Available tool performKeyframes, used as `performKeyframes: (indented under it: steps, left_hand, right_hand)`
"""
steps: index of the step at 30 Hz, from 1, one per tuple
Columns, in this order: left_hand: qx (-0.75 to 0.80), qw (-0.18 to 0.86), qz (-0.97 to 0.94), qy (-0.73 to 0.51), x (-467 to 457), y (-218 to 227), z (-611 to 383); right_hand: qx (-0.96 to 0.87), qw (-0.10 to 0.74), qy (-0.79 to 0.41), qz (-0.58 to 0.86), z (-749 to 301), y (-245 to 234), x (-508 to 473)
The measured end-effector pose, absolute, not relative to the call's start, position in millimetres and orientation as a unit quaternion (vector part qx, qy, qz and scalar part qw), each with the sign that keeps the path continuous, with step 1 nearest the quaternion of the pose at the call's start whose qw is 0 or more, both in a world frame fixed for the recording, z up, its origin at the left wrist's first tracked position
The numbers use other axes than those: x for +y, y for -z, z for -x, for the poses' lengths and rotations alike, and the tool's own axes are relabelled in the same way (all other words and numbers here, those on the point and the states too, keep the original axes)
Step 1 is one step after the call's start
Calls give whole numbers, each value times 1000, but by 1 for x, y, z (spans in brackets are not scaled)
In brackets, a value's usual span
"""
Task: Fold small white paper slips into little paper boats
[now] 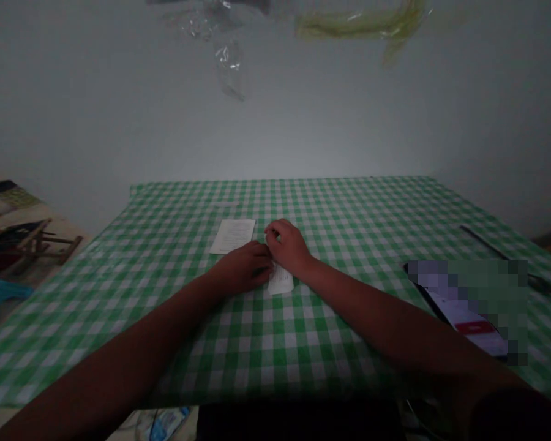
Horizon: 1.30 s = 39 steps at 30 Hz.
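Observation:
A small piece of printed white paper [281, 282] lies on the checked cloth between my hands, its upper part covered by them. My left hand [244, 268] is closed with its fingers curled at the left edge of this paper. Just above and to the right, my right hand [288, 246] is bent inward, thumb and fingers closed together over the paper's upper end. The fingertips of both hands nearly meet there, and what lies exactly under them is hidden. Behind my left hand a flat printed sheet [235, 235] rests on the cloth, apart from my fingers.
A green and white checked tablecloth [349, 214] covers the table. At the right lies a phone [459, 312], partly blurred out, beside a thin dark cable-like item [484, 241]. A blue stool [2, 294] and a wooden frame [39, 245] stand left of the table. A wall rises behind.

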<state>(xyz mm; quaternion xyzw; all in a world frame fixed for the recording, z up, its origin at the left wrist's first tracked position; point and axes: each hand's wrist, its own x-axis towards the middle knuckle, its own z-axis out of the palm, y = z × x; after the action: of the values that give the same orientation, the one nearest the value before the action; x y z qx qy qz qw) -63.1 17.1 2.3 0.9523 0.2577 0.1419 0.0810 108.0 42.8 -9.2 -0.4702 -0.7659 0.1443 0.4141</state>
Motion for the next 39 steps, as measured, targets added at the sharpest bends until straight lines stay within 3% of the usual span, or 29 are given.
performKeyframes:
  steps: [19, 30, 39]
  left_hand:
    - [260, 83, -953, -130, 18, -1, 69]
    - [270, 100, -948, -138, 20, 2, 72]
    - [275, 119, -945, -134, 19, 1, 72]
  right_hand:
    - [-841, 352, -116, 395, -136, 23, 10]
    - [-763, 437, -123, 461, -196, 25, 47]
    - [-770, 425, -131, 458, -204, 26, 51]
